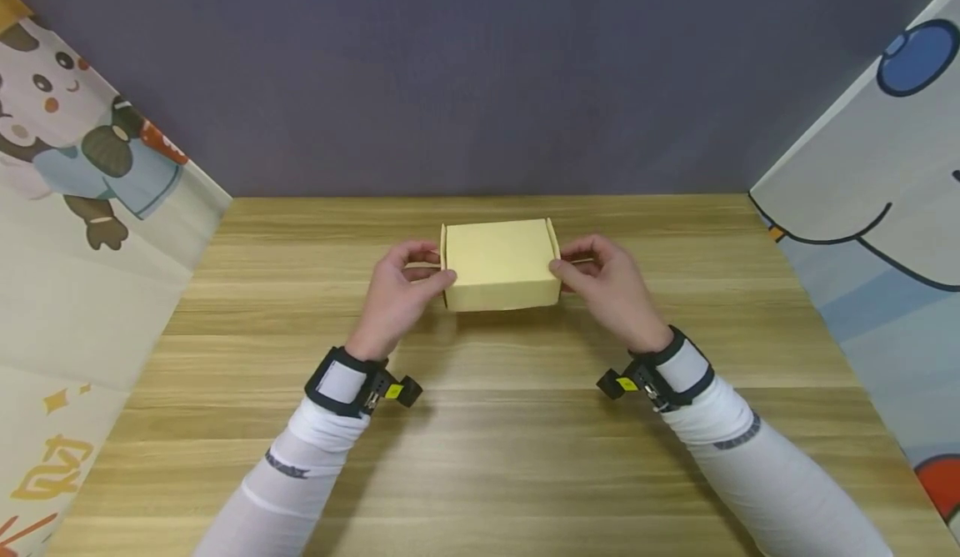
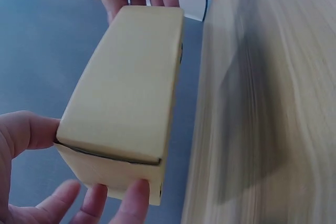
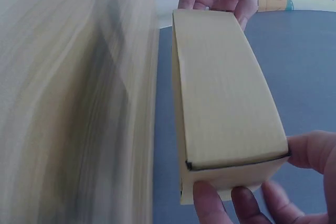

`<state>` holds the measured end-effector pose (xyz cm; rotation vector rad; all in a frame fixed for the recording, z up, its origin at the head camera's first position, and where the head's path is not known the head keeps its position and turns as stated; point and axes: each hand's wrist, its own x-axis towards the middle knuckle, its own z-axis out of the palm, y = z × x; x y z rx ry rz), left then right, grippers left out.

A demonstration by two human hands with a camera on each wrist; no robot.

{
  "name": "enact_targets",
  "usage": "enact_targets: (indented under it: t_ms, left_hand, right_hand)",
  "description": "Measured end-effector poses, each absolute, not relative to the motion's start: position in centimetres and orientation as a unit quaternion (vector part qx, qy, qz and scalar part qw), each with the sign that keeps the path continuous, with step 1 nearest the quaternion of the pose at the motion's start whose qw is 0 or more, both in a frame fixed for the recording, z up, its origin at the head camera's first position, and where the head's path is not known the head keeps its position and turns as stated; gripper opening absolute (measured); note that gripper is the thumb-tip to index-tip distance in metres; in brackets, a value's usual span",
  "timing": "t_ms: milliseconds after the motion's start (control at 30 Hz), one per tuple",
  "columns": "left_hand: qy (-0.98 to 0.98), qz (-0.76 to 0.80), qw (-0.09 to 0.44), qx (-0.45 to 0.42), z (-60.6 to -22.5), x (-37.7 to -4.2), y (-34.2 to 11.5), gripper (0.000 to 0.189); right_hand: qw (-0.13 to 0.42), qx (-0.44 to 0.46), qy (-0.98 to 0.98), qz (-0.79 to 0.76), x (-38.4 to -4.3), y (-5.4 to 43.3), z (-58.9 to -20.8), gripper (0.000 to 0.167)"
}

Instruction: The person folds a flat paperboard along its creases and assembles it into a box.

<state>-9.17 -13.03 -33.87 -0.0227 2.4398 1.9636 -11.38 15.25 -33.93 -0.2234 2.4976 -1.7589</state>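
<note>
A small closed cardboard box [image 1: 502, 255], pale yellow-brown, is held up between both hands over the far middle of the table. My left hand [image 1: 397, 294] grips its left end, thumb at the near top corner and fingers against the end face. At the opposite end, my right hand [image 1: 613, 292] holds it the same way. In the left wrist view, a thin dark seam runs along the end of the box [image 2: 123, 82], and a gap separates it from the wood. The right wrist view has fingertips [image 3: 210, 203] pressing that end face under the lid edge.
The wood-grain table [image 1: 495, 457] stretches toward me, with arm shadows on it. A dark grey-blue panel [image 1: 480, 73] stands behind its far edge. Printed cartoon sheets flank it at left [image 1: 112, 282] and right [image 1: 847, 182]. Both wrists wear strapped cameras.
</note>
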Motion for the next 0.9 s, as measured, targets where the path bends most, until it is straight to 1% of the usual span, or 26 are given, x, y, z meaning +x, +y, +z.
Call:
enact_targets:
  t_ms: [167, 300, 433, 600, 900]
  left_hand:
    - [0.789, 0.614, 0.018, -0.017, -34.0, -9.2, -12.9, 0.067]
    - [0.791, 0.610, 0.035, -0.024, -34.3, -9.2, -12.8, 0.076]
    - [0.792, 0.608, 0.051, -0.025, -34.7, -9.2, -12.7, 0.078]
    - [0.795, 0.603, 0.061, -0.026, -35.4, -9.3, -12.5, 0.075]
    - [0.813, 0.576, 0.078, -0.023, -36.7, -9.4, -12.5, 0.072]
  right_hand:
    - [0.046, -0.075, 0.846, -0.525, -11.4, 15.1, -34.4, 0.058]
    - [0.053, -0.077, 0.856, -0.509, -11.4, 14.9, -34.8, 0.066]
    - [0.057, -0.078, 0.859, -0.503, -11.3, 14.8, -35.1, 0.065]
    - [0.060, -0.082, 0.868, -0.486, -11.5, 14.8, -35.9, 0.060]
    - [0.078, -0.088, 0.872, -0.475, -11.4, 15.1, -36.8, 0.062]
